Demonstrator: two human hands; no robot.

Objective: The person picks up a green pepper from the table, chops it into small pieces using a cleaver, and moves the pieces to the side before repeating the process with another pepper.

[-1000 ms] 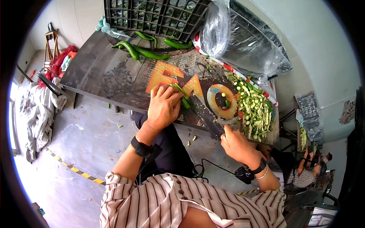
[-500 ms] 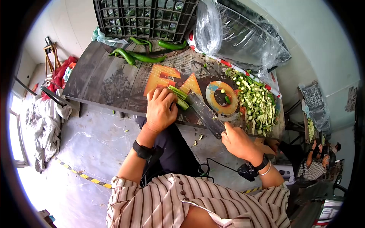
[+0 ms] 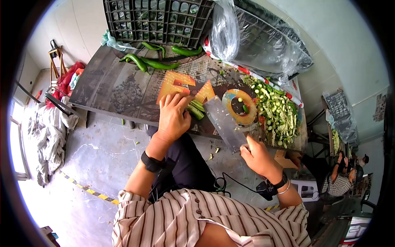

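Near the front edge of the wooden table (image 3: 103, 92), my left hand (image 3: 173, 116) is closed on split green chilli pieces (image 3: 196, 110), whose cut ends stick out to its right. My right hand (image 3: 258, 157) grips the handle of a cleaver (image 3: 225, 123). The broad blade has bits stuck to it and lies just right of the chilli pieces, seemingly apart from them. Further right on the table is a heap of chopped green chilli (image 3: 282, 113). Several whole green chillies (image 3: 158, 64) lie at the back of the table.
A black plastic crate (image 3: 158, 22) stands at the back, beside a plastic-wrapped dark box (image 3: 267, 41). Crumpled cloth (image 3: 49, 140) is heaped on the floor to the left. Another person (image 3: 339, 177) is at the far right, by another table.
The cleaver has turned so that its flat side shows more, and my right hand has shifted slightly right and down. My left hand stays on the chilli pieces.
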